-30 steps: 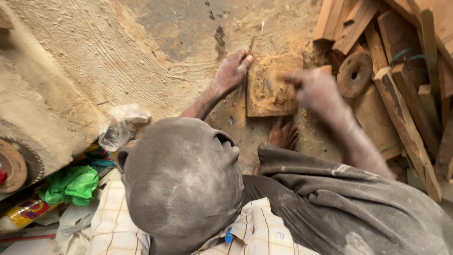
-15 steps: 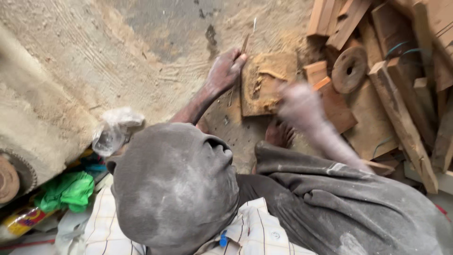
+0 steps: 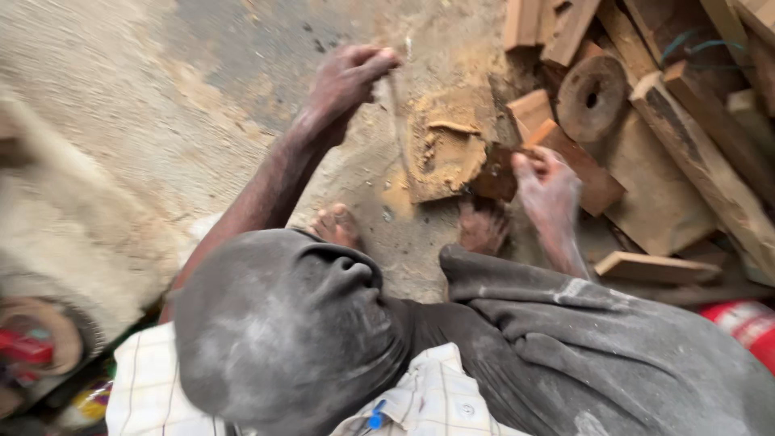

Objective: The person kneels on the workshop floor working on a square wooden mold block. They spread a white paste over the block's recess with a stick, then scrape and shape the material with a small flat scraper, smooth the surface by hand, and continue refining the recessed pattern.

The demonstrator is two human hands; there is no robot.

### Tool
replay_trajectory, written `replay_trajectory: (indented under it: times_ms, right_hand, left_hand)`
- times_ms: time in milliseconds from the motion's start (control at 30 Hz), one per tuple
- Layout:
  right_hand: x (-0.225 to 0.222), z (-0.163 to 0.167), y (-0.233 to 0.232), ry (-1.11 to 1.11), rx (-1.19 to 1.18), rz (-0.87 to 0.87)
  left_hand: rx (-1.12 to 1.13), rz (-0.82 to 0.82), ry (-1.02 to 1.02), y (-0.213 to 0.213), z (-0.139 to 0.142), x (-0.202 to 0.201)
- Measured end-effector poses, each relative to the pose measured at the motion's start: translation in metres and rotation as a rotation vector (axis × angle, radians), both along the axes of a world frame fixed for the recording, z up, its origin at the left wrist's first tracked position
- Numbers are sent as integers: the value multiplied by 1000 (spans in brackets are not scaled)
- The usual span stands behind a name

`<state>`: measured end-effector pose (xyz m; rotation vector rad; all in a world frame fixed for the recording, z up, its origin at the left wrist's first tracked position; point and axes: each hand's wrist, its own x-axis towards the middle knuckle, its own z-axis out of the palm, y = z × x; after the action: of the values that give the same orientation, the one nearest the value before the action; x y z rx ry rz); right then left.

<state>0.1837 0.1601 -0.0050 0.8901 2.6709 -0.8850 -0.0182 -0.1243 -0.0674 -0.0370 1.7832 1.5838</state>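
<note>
A square wooden block (image 3: 452, 161) with a carved, sawdust-covered top lies on the dusty ground. My left hand (image 3: 347, 81) is at the block's far left corner, pinching a thin chisel-like tool (image 3: 397, 89) that points down at the block. My right hand (image 3: 549, 184) is at the block's right edge, gripping a dark chunk of wood (image 3: 494, 173). My bare feet (image 3: 483, 228) rest just below the block. My capped head (image 3: 282, 323) and dusty grey trousers (image 3: 597, 347) fill the lower part of the view.
A pile of wooden offcuts and planks (image 3: 686, 161) lies to the right, with a round wooden disc with a hole (image 3: 593, 95) among them. A red object (image 3: 747, 327) sits at the right edge. Coloured clutter (image 3: 32, 347) lies at lower left.
My right hand has come down from over the block to its right edge, still holding the dark wood. My left hand and the thin tool stay at the block's far left corner.
</note>
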Motion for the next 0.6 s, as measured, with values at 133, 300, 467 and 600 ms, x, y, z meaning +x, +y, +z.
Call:
replay_trajectory:
  times_ms: [133, 300, 467, 600]
  right_hand:
    - [-7, 24, 11, 204, -121, 5]
    - [-47, 54, 32, 212, -567, -86]
    - [-80, 59, 31, 476, -998, 18]
    - [-51, 47, 42, 517, -750, -34]
  left_hand:
    - [201, -124, -4, 25, 41, -27]
    - [39, -431, 121, 71, 83, -30]
    - [-254, -832, 597, 106, 120, -21]
    - [-213, -963, 938, 135, 154, 0]
